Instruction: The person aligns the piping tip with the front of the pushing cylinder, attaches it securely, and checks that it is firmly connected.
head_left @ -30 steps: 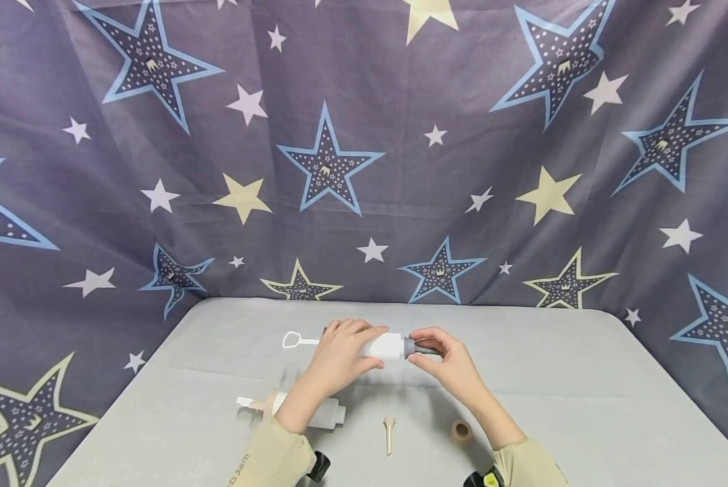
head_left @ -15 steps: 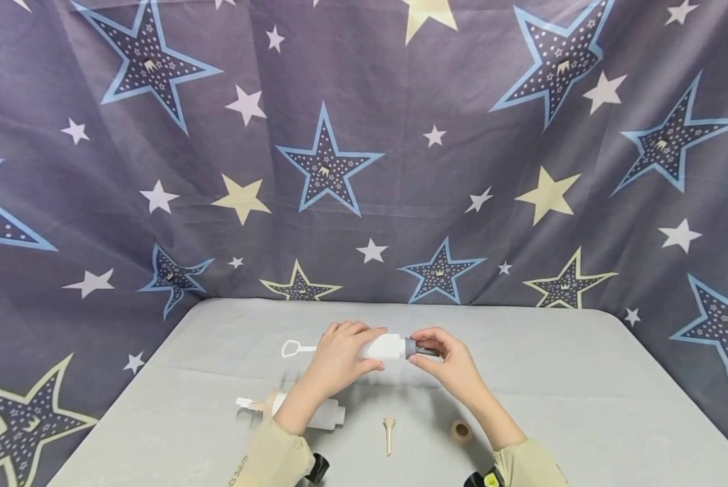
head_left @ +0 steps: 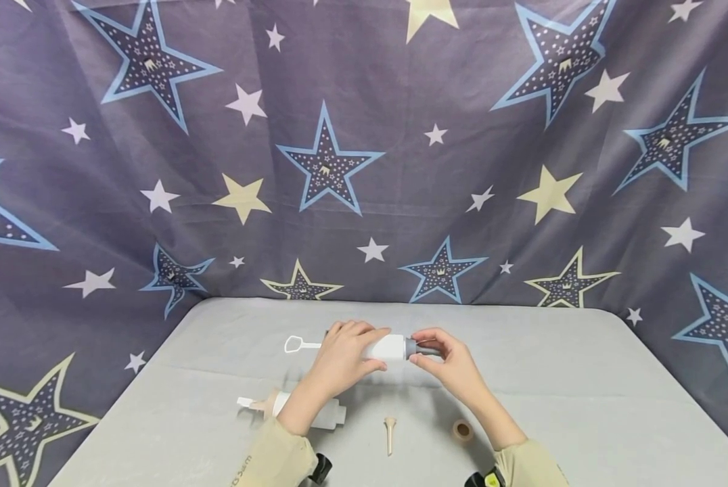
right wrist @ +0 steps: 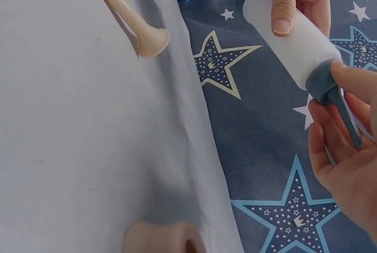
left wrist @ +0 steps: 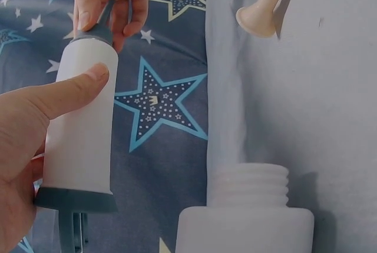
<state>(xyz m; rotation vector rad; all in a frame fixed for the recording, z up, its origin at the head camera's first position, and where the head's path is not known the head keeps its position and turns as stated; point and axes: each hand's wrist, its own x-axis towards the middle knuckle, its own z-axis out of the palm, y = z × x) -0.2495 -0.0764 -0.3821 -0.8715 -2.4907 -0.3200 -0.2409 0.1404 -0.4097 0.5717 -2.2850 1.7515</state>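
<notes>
My left hand grips the white barrel of what looks like an icing syringe, held level above the table. A white plunger rod with a loop handle sticks out to the left. In the left wrist view, the thumb lies along the barrel above a dark grey collar. My right hand pinches the grey nozzle cap at the barrel's right end, thumb on one side and fingers on the other. The tapered nozzle tip points toward the right palm.
A second white syringe with a beige collar lies under my left forearm, its threaded mouth uncapped. Between my arms lies a beige nozzle. A beige ring sits by my right forearm. A star-patterned cloth hangs behind the grey table.
Both hands keep the same hold on the syringe and its nozzle cap. Only a very slight shift of the left hand and syringe to the right shows.
</notes>
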